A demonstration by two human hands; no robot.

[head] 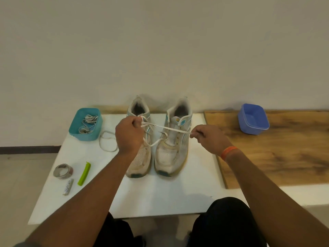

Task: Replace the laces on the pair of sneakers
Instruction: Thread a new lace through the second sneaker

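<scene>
Step in hand: I'm working the lace (169,129) on the left sneaker (140,139) — it looks to me like a pull-through or unthreading near the top eyelets, though I can't say for certain whether this lace is going in or coming out.

My left hand (129,135): fingers curled, pinching the lace right at the upper eyelets of the left sneaker, with the hand covering much of that shoe's tongue.

My right hand (207,138): thumb and fingertips pinching the other end of the same lace, held out over the right sneaker (173,141), so the lace runs taut between my two hands.

Next move, as I judge it: keep the tension even and feed or draw the end cleanly through one eyelet, steadying the shoe so it doesn't slide on the white board (160,196).

Where the pair sits: side by side on the white board, toes toward me, heels by the wall, the two shoes just beside one another.

How the sneakers look: white mesh with teal trim, scuffed and yellowed at the toes; the right one shows bare eyelets with only a loose bit of lace low down.

Other laces: a loose one (106,141) curls on the board beside the teal tub (85,124), which holds more — old or new, I can't tell.
</scene>
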